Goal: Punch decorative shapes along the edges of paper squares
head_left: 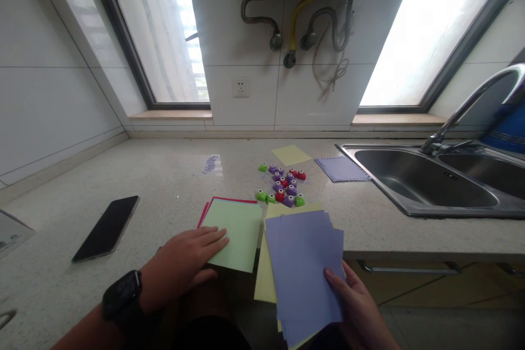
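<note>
My left hand (pixel 192 254) lies with fingers stretched out on a stack of coloured paper whose top sheet is light green (pixel 240 232). Red edges (pixel 235 199) show from beneath that stack at the counter's front edge. In my right hand (pixel 355 295) is a loose fan of purple paper sheets (pixel 305 268), thumb on top. Pale yellow sheets (pixel 266 279) stick out below the purple ones. Just beyond the papers sits a cluster of small purple, red and green eye-topped pieces (pixel 283 183); their exact kind is unclear.
A purple sheet with a patterned edge (pixel 342 169) lies beside the steel sink (pixel 410 210). Behind the small pieces is a yellow sheet (pixel 291 155). A black phone (pixel 106 228) rests at the left. Purple marks (pixel 211 164) show on the counter (pixel 164 175); a faucet (pixel 451 120) rises at right.
</note>
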